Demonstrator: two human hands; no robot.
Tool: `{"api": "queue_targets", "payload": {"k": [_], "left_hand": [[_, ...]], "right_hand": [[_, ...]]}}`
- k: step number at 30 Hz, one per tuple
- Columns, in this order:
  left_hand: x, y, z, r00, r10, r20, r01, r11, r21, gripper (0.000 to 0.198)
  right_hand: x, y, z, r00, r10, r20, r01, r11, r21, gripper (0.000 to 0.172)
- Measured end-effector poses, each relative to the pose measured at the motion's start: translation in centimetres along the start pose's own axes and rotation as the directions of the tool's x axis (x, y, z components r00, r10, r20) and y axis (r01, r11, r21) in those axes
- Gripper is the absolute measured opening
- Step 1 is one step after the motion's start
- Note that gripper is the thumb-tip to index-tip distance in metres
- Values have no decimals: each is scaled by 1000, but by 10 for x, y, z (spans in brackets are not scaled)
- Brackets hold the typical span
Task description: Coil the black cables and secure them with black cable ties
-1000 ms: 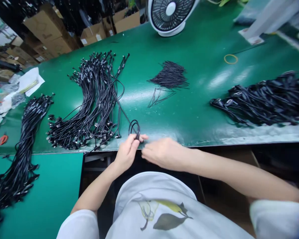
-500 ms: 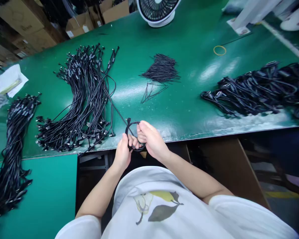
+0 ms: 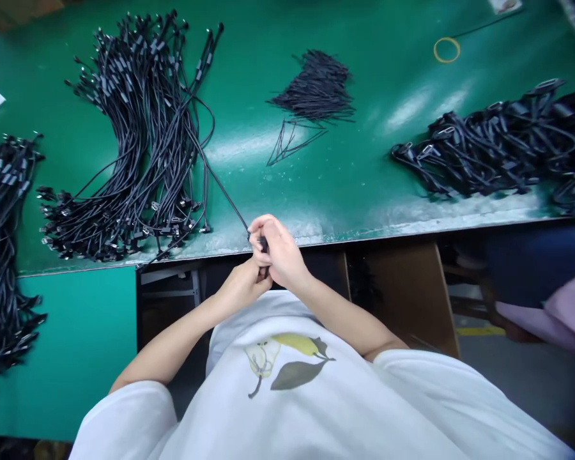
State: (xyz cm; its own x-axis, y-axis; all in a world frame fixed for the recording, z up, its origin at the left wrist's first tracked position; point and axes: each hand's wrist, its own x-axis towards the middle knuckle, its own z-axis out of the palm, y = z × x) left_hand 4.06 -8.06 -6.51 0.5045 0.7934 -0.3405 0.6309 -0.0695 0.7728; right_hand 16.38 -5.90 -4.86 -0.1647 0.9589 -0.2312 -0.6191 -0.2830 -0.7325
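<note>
Just off the table's front edge, both my hands meet around a black cable, most of it hidden by my fingers. My right hand is closed over it from above, thumb and fingers bent inward. Below and to the left, my left hand is also closed on the cable, its fingertips tucked behind the right hand. A straight cable length runs from my fingers up left to a large bundle of black cables with plugs at both ends.
A pile of short black ties lies mid-table, with a few loose ones in front. Coiled cables are heaped at right. Another cable bundle hangs over the left part. A yellow ring lies at the back of the green table.
The open loop of cable held between my hands is now covered by them. My hands have come together, the left one lower. The view has tilted down, and the fan is out of sight.
</note>
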Motion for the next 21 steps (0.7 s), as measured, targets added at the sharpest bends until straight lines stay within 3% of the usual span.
{"api": "queue_targets", "payload": {"k": [3,5,8,10,12,16,18,21], "left_hand": [[6,6,-3,995,101,-9,-101,984,-145,7],[10,11,-11,983,138,124,-76,908,-412,17],[9,15,-19,918,163,362,204,588,-783,35],[7,17,-21,895,138,425,354,364,-862,42],[5,19,-19,883,131,450,413,236,-880,41],[7,24,-12,883,100,459,445,138,-885,34],[10,26,-8,908,30,417,412,110,-905,33],[16,26,-3,951,-72,300,308,173,-935,33]], "right_hand": [[3,-12,0,996,-25,84,26,1000,-16,58],[6,-23,0,993,9,114,-8,1000,-13,63],[11,-38,0,973,126,195,-126,992,-10,66],[14,-44,-1,953,187,239,-188,982,-19,66],[16,-47,-2,941,217,259,-219,975,-21,66],[22,-43,-7,924,272,268,-271,962,-44,66],[25,-42,-12,941,258,219,-255,966,-40,65],[27,-46,-17,980,169,103,-169,986,-7,63]]}}
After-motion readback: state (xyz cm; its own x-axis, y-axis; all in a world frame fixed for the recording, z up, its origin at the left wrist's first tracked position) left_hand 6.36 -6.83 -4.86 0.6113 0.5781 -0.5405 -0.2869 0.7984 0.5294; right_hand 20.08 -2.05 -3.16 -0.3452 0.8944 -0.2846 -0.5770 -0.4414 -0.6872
